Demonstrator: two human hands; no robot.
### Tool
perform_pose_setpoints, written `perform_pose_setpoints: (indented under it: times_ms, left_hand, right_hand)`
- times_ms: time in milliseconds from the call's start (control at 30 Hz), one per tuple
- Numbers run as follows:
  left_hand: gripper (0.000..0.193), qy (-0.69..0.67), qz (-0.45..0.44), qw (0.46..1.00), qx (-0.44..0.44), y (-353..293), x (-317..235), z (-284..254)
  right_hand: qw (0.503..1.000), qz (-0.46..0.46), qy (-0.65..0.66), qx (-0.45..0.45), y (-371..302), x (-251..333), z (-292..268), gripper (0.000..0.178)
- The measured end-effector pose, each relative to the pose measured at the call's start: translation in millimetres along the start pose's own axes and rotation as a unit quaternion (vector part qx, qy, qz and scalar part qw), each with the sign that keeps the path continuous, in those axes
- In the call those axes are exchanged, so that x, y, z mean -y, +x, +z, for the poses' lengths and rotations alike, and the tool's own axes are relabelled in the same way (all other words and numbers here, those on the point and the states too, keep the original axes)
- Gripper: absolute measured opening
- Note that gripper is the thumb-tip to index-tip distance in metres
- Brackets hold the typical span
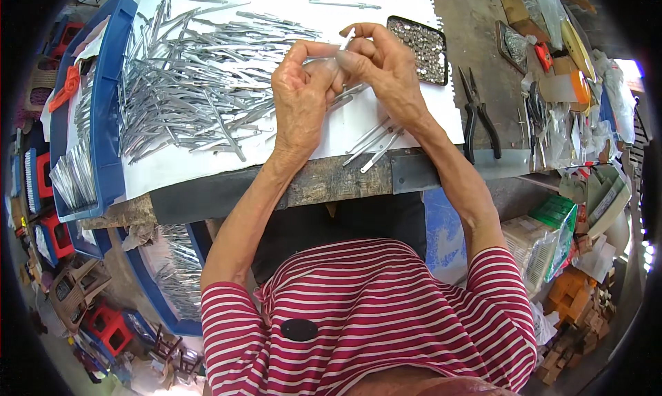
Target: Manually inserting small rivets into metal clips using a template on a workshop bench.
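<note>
I see both hands raised together above the white sheet [386,127] that covers the counter [476,44]. The left hand [301,96] is closed, thumb and forefinger pinched near the right hand's fingertips. The right hand [386,68] is likewise closed in a pinch, and a thin metal rod [347,38] stands out of its fingertips, tilted up and away from me. The two hands touch at the fingertips; I cannot tell whether the left hand also grips the rod or a separate small part.

All positions below are given relative to the white sheet. On its left half lies a large heap of metal rods [200,85], loosely tangled. Near its front edge, below the right wrist, lie a few loose rods [376,141]. One single rod [345,4] lies at its far edge. At its far right corner sits a black tray of small round metal parts [422,47]. Just off its right edge, on bare counter, lie black-handled pliers [478,116]. Off its left edge stands a blue bin [107,120] holding more rods.
</note>
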State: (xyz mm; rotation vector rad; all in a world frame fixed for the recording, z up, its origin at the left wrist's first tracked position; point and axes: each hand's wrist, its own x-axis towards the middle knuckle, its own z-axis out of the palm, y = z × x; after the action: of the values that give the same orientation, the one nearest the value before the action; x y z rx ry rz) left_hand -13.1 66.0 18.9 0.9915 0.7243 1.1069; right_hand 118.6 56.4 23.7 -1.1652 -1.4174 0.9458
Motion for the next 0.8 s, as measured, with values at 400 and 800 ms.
perform_pose_setpoints:
  times_ms: [400,800]
  left_hand:
    - [0.009,0.013,-0.001,1.000,-0.015,0.7,-0.1,0.2]
    - [0.009,0.018,-0.002,1.000,-0.014,0.9,2.5,2.6]
  right_hand:
    - [0.993,0.070,0.080,-0.046,0.3,-3.4,-1.7,0.032]
    - [0.998,-0.012,-0.016,-0.061,1.2,-8.2,0.0,0.033]
